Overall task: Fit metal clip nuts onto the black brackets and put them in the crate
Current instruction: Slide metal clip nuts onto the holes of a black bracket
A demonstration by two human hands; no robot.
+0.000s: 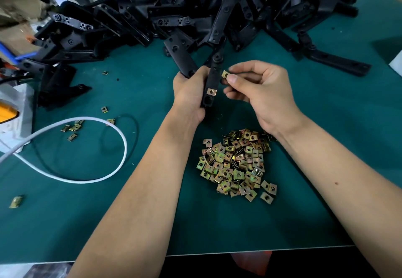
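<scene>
My left hand (pixel 190 92) grips a black bracket (pixel 212 75) upright above the green table. One brass-coloured clip nut (pixel 211 92) sits fitted on the bracket's lower part. My right hand (pixel 258 90) pinches a second clip nut (pixel 225 74) between thumb and forefinger, right against the bracket's right edge. A heap of loose clip nuts (pixel 236 164) lies on the mat below my hands. A big pile of black brackets (pixel 185 10) covers the far side of the table. No crate is in view.
A white cable (pixel 102 169) and a thin black cable (pixel 132 134) loop across the left of the green mat (pixel 108 223). A few stray clip nuts (pixel 72 128) lie near them. A white and yellow device (pixel 10 114) sits at the left edge.
</scene>
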